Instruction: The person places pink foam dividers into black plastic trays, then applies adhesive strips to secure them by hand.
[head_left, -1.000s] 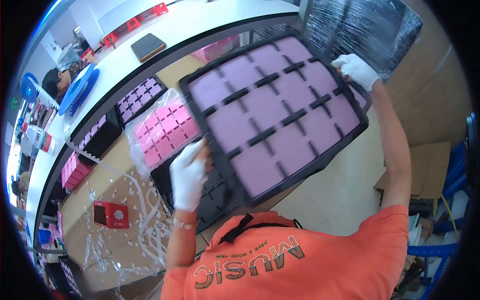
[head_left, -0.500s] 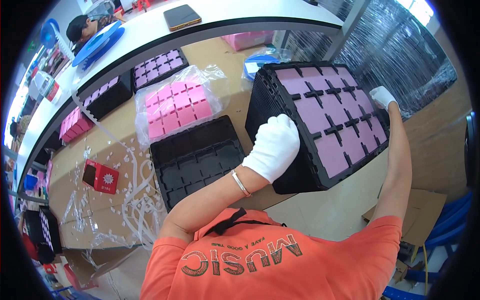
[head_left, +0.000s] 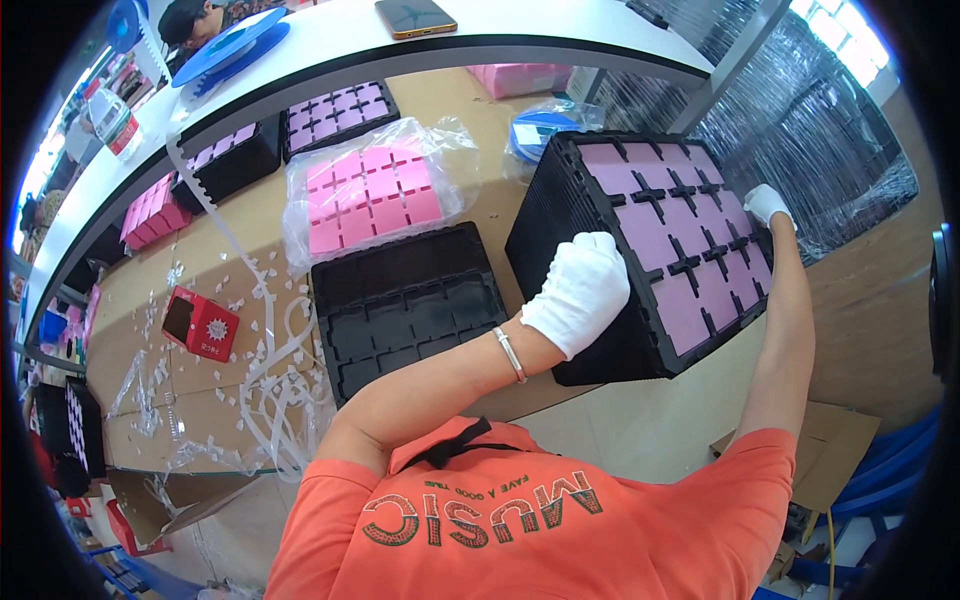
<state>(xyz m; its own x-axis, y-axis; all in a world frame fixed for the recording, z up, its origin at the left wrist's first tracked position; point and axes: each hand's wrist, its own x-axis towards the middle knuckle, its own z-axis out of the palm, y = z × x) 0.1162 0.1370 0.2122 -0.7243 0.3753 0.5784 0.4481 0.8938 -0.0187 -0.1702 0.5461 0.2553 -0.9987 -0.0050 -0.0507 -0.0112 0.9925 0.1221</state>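
Note:
A tall stack of black plastic trays (head_left: 560, 230) is at the right end of the table, its front corner over the table's edge. Lilac foam pads (head_left: 690, 245) with black cross-shaped dividers cover its top tray. My left hand (head_left: 580, 290), in a white glove, is closed against the stack's left rim. At the far right rim, my right hand (head_left: 770, 205), also gloved, grips the stack with its fingertips partly hidden. Left of the stack lies an empty black tray (head_left: 410, 310) with moulded compartments. Beyond that tray, pink foam pads (head_left: 372, 200) rest in a clear plastic bag.
White strip scraps (head_left: 275, 400) and a red box (head_left: 200, 323) lie on the brown tabletop (head_left: 130, 350). Above it runs a white shelf (head_left: 520, 22) holding a phone (head_left: 417, 16) and blue reel (head_left: 232, 48). Film-wrapped goods (head_left: 800, 140) stand behind the stack. A person (head_left: 190, 20) is beyond the shelf.
My view has turned slightly, so the table's things appear farther right. Both hands keep their places on the tray stack; any shift of the stack itself is too small to tell.

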